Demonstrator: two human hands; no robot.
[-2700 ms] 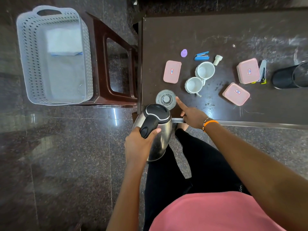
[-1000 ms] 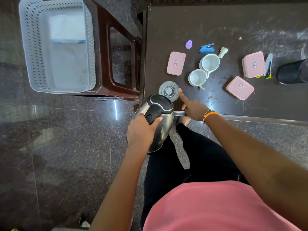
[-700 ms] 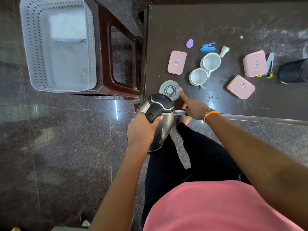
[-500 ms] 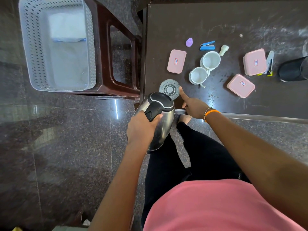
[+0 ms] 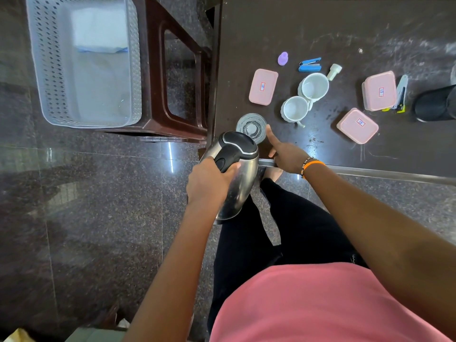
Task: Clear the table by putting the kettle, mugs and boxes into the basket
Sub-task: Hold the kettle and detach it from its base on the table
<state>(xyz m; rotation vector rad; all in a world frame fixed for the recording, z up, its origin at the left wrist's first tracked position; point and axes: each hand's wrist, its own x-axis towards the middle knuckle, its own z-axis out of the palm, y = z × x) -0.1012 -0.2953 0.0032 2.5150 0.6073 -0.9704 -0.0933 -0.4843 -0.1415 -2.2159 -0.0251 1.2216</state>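
My left hand (image 5: 209,180) grips the black handle of the steel kettle (image 5: 240,183), which hangs tilted over the floor just off the table's near left corner. My right hand (image 5: 286,154) rests on the table edge, thumb stretched out beside the round kettle base (image 5: 251,125). Two white mugs (image 5: 294,108) (image 5: 314,86) stand together mid-table. One pink box (image 5: 263,86) lies left of them, two more pink boxes (image 5: 378,91) (image 5: 357,125) to the right. The pale perforated basket (image 5: 134,70) sits on a brown stool (image 5: 153,70) at far left.
Folded white material (image 5: 98,28) lies inside the basket. On the dark table (image 5: 320,25) are a blue stapler (image 5: 309,64), a purple piece (image 5: 282,58), a small white cap (image 5: 334,71), a clip (image 5: 401,95) and a black cup (image 5: 434,103).
Kettle and both hands keep almost the same pose throughout. Only the view has shifted slightly.
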